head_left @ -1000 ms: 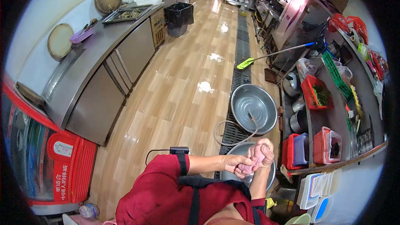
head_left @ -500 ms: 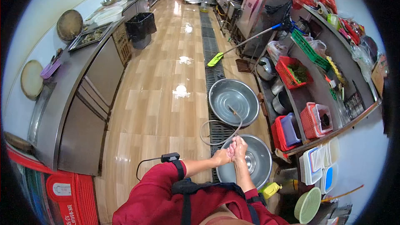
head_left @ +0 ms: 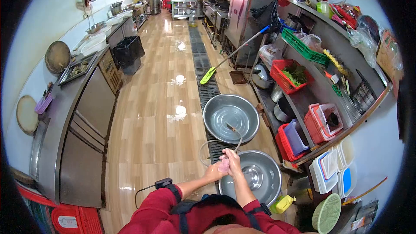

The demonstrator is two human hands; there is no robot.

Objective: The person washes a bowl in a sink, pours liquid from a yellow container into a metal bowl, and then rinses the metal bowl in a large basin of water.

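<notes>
My left hand (head_left: 213,172) and my right hand (head_left: 233,161) meet above the left rim of the near metal basin (head_left: 271,180). Both are closed together around a soft pink piece (head_left: 223,165), whose kind I cannot make out. Some fingers are hidden behind each other. Just beyond the hands, a second metal basin (head_left: 232,117) holds clear water. A thin hose (head_left: 203,148) loops beside it, and its end reaches over into that basin.
A floor drain grate (head_left: 200,65) runs ahead, crossed by a green-headed broom (head_left: 209,75). To the right stands a shelf with a red basket of greens (head_left: 296,77). A yellow bottle (head_left: 282,203) sits beside the near basin. Steel counters (head_left: 82,147) and a black bin (head_left: 128,54) line the left.
The view has tilted up, showing more of the far room and people there. My hands stay pressed together by the near basin, with the pink piece showing more plainly.
</notes>
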